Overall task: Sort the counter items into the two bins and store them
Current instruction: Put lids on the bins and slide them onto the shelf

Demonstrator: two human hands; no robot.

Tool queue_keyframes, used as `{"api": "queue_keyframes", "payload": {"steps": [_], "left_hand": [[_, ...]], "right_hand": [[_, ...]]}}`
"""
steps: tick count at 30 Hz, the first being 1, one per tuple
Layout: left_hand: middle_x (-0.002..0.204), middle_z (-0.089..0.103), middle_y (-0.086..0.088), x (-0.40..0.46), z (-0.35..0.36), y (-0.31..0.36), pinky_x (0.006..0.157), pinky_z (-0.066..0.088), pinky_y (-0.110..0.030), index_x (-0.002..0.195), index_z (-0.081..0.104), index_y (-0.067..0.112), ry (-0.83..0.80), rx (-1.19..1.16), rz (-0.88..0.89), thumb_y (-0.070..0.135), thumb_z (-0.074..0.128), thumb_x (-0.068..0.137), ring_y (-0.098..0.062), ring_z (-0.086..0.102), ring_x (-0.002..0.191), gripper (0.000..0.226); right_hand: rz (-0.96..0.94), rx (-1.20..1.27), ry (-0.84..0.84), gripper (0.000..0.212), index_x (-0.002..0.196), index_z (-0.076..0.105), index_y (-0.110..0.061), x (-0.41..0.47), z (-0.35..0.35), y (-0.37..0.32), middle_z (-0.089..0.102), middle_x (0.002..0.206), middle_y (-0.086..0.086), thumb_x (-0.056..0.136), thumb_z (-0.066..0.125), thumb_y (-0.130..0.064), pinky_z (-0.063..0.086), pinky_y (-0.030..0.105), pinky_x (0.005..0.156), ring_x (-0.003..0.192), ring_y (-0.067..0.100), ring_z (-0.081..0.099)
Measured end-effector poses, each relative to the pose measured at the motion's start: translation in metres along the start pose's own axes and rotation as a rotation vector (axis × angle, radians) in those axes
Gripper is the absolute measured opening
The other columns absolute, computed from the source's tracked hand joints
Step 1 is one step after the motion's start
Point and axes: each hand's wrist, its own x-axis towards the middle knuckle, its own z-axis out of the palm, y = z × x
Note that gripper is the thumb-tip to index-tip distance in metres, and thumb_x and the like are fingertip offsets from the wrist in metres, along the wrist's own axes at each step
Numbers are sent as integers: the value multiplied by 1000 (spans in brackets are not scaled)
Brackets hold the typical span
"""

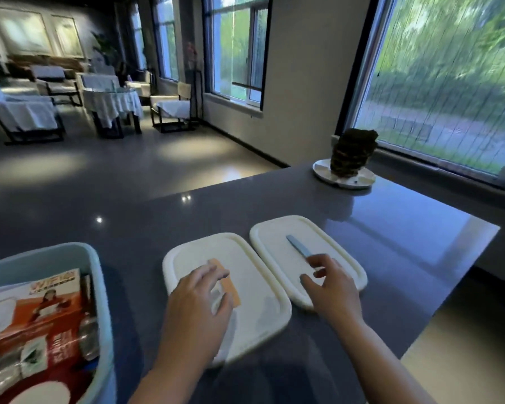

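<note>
Dark grey counter [362,243] is seen by a big window, two white lidded bins side by side on it. An orange card [226,282] is pressed under the loosely spread fingers of the left hand [199,298] on the left bin [257,310]. Just beyond the half-curled, empty right hand [330,284], a blue knife [299,247] is laid on the right bin [309,228]. Left of both, a pale blue tub [99,287] is filled with cartons and bottles.

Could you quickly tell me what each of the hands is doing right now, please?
Left hand: open, fingers resting over the orange card.
Right hand: fingers loosely curled at the blue knife; grip cannot be told.
</note>
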Motion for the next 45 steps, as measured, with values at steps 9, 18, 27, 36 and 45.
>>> {"api": "queue_keyframes", "payload": {"steps": [9, 18, 27, 36, 45], "left_hand": [[124, 56, 10, 30, 139, 30, 99, 33, -19, 115, 63, 26, -171, 70, -121, 26, 63, 81, -12, 50, 115, 34], [148, 30, 15, 42, 191, 38, 110, 16, -22, 134, 43, 36, -348, 246, -5, 47, 43, 88, -7, 21, 136, 48], [154, 19, 16, 43, 198, 27, 112, 8, -22, 140, 37, 37, -338, 215, 1, 51, 44, 85, -3, 9, 141, 57], [151, -2, 31, 65, 143, 51, 109, -12, -17, 144, 26, 42, -49, 120, -10, 60, 30, 88, 9, -12, 137, 59], [148, 1, 33, 11, 17, 20, 105, -13, -11, 142, 31, 40, 209, 239, -235, 55, 28, 91, 17, -18, 131, 54]], "right_hand": [[47, -142, -240, 44, 125, 50, -30, 91, 16, 80, 53, 122, -9, 84, 63, -39, 47, 32, 83, 105, 15, 56], [101, -224, -290, 42, 117, 53, -21, 154, 61, 84, 51, 116, 0, 85, 61, -48, 41, 33, 78, 111, 22, 50], [41, -429, -324, 34, 84, 53, -14, 176, 53, 85, 56, 76, 0, 87, 54, -47, 35, 29, 56, 71, 23, 54], [-144, -265, -176, 29, 88, 49, -20, 181, -6, 14, 53, 76, -5, 87, 58, -48, 49, 37, 67, 73, 18, 56], [-403, 1, -328, 27, 80, 50, -27, 110, 47, -106, 54, 73, -11, 79, 66, -48, 36, 30, 54, 67, 10, 50]]}}
